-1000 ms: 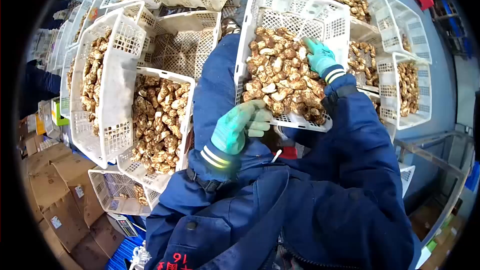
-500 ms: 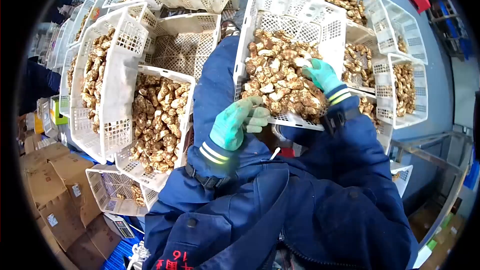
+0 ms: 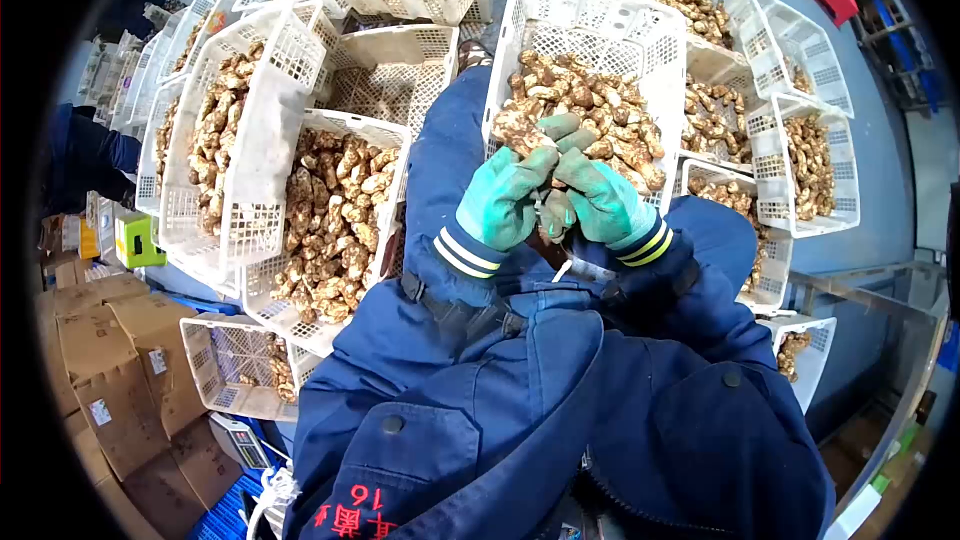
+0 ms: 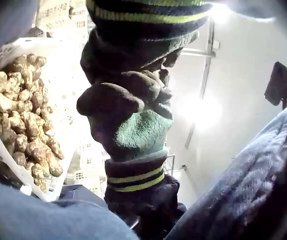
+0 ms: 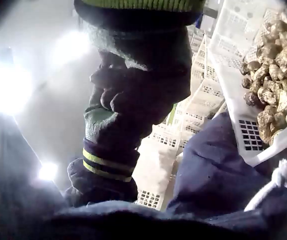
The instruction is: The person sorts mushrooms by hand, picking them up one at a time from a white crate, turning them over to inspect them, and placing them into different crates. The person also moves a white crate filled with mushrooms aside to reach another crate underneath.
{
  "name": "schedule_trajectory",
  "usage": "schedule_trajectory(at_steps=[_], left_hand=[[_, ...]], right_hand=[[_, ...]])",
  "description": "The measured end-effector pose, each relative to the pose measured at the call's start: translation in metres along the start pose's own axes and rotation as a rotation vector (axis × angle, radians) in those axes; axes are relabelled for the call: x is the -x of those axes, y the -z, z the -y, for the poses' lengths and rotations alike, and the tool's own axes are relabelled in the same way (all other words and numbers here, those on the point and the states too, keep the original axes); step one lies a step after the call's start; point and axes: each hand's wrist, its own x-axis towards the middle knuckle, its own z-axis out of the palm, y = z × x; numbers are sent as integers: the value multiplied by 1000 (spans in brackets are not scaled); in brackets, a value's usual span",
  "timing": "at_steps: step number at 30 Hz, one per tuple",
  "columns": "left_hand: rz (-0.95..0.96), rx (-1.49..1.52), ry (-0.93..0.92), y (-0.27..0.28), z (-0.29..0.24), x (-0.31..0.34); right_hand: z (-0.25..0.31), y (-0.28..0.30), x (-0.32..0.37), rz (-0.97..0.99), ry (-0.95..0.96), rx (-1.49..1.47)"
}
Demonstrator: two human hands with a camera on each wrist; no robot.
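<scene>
Both hands wear green gloves and meet above the near edge of a white plastic crate [image 3: 575, 5]. A knobby, brown-stained mushroom [image 3: 520, 128] sticks up from the left hand [image 3: 498, 198], which grips it. From the other side, the right hand [image 3: 608, 202] curls its fingers in against the mushroom's lower end. Gloved fingers hide that end, and both wrist views show the hands dark and close together. Many similar mushrooms [image 3: 620, 105] lie in the crate behind the hands; in the left wrist view more mushrooms [image 4: 26, 115] fill its left side.
Left of the knee stands a crate heaped with mushrooms [image 3: 330, 230], and beside it another white crate [image 3: 270, 140] rises higher. Several crates [image 3: 800, 50] line the right side. Cardboard boxes [image 3: 105, 350] are stacked at lower left, with a metal frame [image 3: 860, 290] at right.
The right hand has left the heap in the crate and moved toward the body. It now meets the left hand, which has risen, with a mushroom between them.
</scene>
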Motion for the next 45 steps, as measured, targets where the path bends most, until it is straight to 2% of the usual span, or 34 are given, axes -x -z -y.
schedule_trajectory(at_steps=[1,2,3,4,5,6,7,8,10,11,13,14,17,18,20,21,23,24,27,29,30,32,34,35,37,39,40,41,42,43,44,45], left_hand=[[-33,609,205,-11,-11,3],[41,418,78,-10,-6,4],[89,221,-61,-8,-1,6],[110,45,-203,-7,5,7],[105,467,120,-4,-3,8],[-25,315,120,-6,-8,10],[84,349,84,9,-4,10],[56,387,105,19,0,13],[-4,467,159,24,-4,21],[43,555,178,15,-12,24],[253,681,114,6,-2,19],[281,788,129,-1,-1,18],[190,712,107,-6,-5,24],[132,676,122,-10,-8,26],[18,608,158,-17,-14,26],[-183,498,343,-20,-22,23],[53,543,448,10,-8,17],[50,492,428,12,-3,20],[-26,252,412,15,0,23],[22,-10,233,40,19,28],[-52,244,292,25,-5,25],[-6,286,164,36,-32,23],[-77,298,-61,70,-75,28],[-101,309,-196,88,-102,33],[-146,322,-387,107,-153,38],[-159,353,-335,106,-164,41],[-209,254,-280,112,-149,35],[-391,122,-158,87,-132,26],[-45,242,5,103,-106,18],[-337,319,123,39,-94,5],[-371,201,200,41,-70,9],[-257,333,256,47,-46,6]], right_hand=[[-4,5,1,38,-159,-76],[-3,3,-2,38,-115,31],[4,3,-1,31,-284,-20],[7,-1,1,-5,-305,-68],[11,-3,4,-40,-325,-116],[26,-2,6,-74,-364,-19],[33,0,9,-134,-348,-25],[39,2,12,-195,-331,-30],[29,23,4,-279,-23,174],[27,28,-1,-328,166,292],[23,22,-18,-190,97,-115],[24,16,-20,-74,65,-158],[30,-6,-27,79,-120,-518],[29,-1,-29,68,133,-154],[38,-2,-26,-79,-174,-361],[28,3,-28,-134,-158,-309],[8,10,-35,-191,-140,-137],[12,13,-31,-162,-167,-113],[4,20,-29,-176,-29,56],[-21,49,-32,-229,-58,-249],[-23,66,-29,-321,-94,-216],[-25,105,-14,-493,-181,-128],[-38,143,7,-584,-253,-111],[-27,142,14,-666,-323,26],[-44,163,19,-688,-393,67],[-55,165,3,-609,-441,418],[-61,165,-9,-561,-470,593],[-66,164,-21,-515,-493,762],[-79,169,-36,-472,-549,664],[-104,177,-53,-424,-605,568],[-138,194,-64,-390,-468,933],[-162,202,-76,-399,-493,909]])
